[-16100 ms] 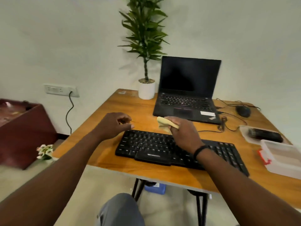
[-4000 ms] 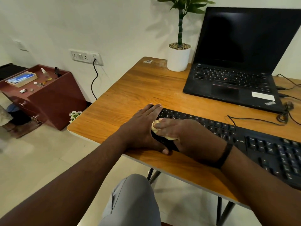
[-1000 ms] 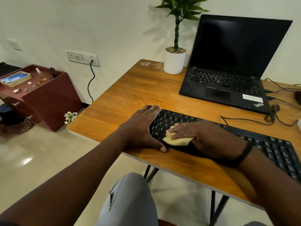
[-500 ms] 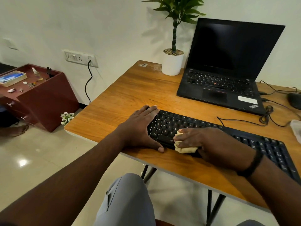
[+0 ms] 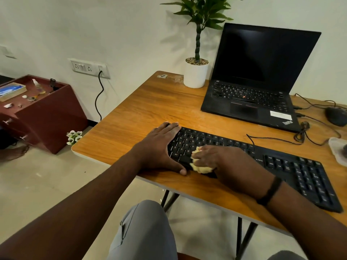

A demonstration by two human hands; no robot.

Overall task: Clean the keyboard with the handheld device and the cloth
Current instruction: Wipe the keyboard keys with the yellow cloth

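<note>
A long black keyboard [image 5: 281, 162] lies across the near part of the wooden desk [image 5: 142, 109]. My left hand [image 5: 159, 147] lies flat over the keyboard's left end, fingers spread on the keys and thumb along its front edge. My right hand [image 5: 223, 162] presses a crumpled pale yellow cloth [image 5: 200, 167] onto the keys and front edge of the keyboard's left half. Most of the cloth is hidden under my fingers. No handheld device is in sight.
An open black laptop [image 5: 249, 102] stands behind the keyboard, with a white potted plant [image 5: 195, 74] to its left. A mouse [image 5: 336, 116] and loose cables [image 5: 302, 132] lie at the right. A clear plastic tray edge [image 5: 338, 149] shows at far right. A dark red cabinet [image 5: 43, 111] stands on the floor to the left.
My right hand and the cloth stay on the keyboard's left half, shifting slightly up onto the keys from its front edge. My left hand keeps its place.
</note>
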